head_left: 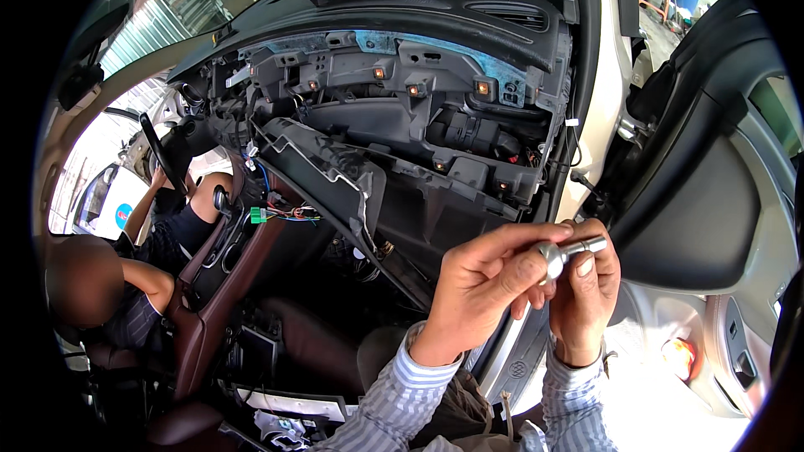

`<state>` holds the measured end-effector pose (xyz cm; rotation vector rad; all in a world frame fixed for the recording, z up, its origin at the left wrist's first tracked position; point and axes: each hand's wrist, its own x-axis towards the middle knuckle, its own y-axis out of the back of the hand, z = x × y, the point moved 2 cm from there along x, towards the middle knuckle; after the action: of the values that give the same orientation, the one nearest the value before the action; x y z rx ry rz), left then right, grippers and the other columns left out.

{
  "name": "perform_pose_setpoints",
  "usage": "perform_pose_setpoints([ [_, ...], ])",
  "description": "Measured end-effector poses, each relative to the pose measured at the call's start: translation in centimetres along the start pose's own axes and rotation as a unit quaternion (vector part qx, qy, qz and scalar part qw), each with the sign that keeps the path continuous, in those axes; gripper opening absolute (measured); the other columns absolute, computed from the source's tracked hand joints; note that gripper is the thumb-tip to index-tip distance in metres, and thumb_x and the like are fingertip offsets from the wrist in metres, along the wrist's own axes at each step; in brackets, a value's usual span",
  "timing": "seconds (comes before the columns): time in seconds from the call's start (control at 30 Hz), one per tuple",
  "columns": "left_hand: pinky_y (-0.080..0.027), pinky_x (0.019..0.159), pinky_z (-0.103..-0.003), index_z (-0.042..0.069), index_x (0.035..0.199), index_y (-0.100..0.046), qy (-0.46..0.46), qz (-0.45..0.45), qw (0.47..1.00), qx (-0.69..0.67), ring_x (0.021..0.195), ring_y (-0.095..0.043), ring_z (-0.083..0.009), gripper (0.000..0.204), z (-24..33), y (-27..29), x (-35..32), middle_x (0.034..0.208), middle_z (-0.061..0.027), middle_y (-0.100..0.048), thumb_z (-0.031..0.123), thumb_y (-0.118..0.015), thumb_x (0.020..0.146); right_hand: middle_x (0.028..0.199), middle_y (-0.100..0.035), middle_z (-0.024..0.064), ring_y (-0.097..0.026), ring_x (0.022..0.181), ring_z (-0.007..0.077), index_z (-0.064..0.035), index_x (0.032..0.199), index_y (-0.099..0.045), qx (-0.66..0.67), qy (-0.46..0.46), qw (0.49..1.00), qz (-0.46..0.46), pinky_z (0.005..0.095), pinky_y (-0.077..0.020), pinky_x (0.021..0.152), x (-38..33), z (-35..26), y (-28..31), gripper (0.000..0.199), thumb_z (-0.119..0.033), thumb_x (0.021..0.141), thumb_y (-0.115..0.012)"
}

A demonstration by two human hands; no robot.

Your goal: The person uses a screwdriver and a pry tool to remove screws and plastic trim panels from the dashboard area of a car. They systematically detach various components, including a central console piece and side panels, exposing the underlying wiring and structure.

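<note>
Evidently a small metal socket tool [571, 251] is being fitted together: the left hand [486, 276] pinches its round head while the right hand [586, 285] grips its shaft, both just below the stripped dashboard frame [402, 109]. Seating the pieces likely calls for a careful twist. Open room lies right of the frame, toward the open door panel [712, 226].

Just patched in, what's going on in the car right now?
The person is at the open passenger-side door of a car whose dashboard is stripped down to its frame and wiring. Both hands are raised together in front of it: the left hand and the right hand pinch a small silver metal tool piece, apparently a socket on a short shaft. Another person sits on the driver's side, reaching toward the steering wheel.
</note>
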<state>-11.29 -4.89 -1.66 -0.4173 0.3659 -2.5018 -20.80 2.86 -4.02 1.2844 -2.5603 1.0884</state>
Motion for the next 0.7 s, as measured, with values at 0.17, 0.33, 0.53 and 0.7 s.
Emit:
perform_pose_setpoints([
  [0.17,-0.046,0.064,-0.022,0.002,0.126,-0.055,0.007,0.059,0.988,-0.142,0.071,-0.056,-0.0076,0.037,-0.5,0.8,0.4,0.085,-0.005,-0.062,0.03,-0.049,0.103,0.106,-0.061,0.0105,-0.06,0.092,0.0145,0.0048,0.129,-0.047,-0.148,-0.042,0.988,-0.026,0.0286,-0.0491,0.083,-2.1,1.2,0.8,0.052,-0.029,0.093,-0.064],
  [0.33,-0.049,0.082,-0.024,-0.001,0.126,-0.054,-0.048,0.071,0.995,-0.054,0.092,-0.06,-0.0099,0.029,0.7,1.2,0.2,0.1,-0.007,-0.064,0.012,-0.054,0.1,0.087,-0.065,0.0115,-0.064,0.078,0.0158,0.0061,0.132,-0.042,-0.304,-0.038,0.946,-0.106,0.0305,-0.0501,0.07,-2.4,3.1,-0.7,0.053,-0.009,0.089,-0.068],
  [0.53,-0.05,0.087,-0.03,-0.002,0.118,-0.064,-0.092,-0.033,0.96,0.264,0.1,-0.063,-0.0173,0.027,4.8,4.2,-0.7,0.108,-0.0127,-0.067,0.012,-0.061,0.095,0.071,-0.061,0.0132,-0.061,0.058,0.0248,0.0042,0.101,-0.062,-0.439,0.117,0.88,-0.139,0.0324,-0.0469,0.055,-0.9,2.8,-1.0,0.018,-0.004,0.086,-0.067],
  [0.7,-0.053,0.076,-0.028,0.001,0.12,-0.063,-0.048,0.065,0.96,0.267,0.087,-0.068,-0.0154,0.029,6.5,6.5,-1.7,0.096,-0.0107,-0.07,0.011,-0.064,0.093,0.071,-0.061,0.0053,-0.056,0.058,0.0114,0.0022,0.09,-0.062,-0.367,-0.013,0.927,-0.082,0.0264,-0.0418,0.053,-2.3,3.6,-2.4,0.009,-0.003,0.084,-0.067],
])
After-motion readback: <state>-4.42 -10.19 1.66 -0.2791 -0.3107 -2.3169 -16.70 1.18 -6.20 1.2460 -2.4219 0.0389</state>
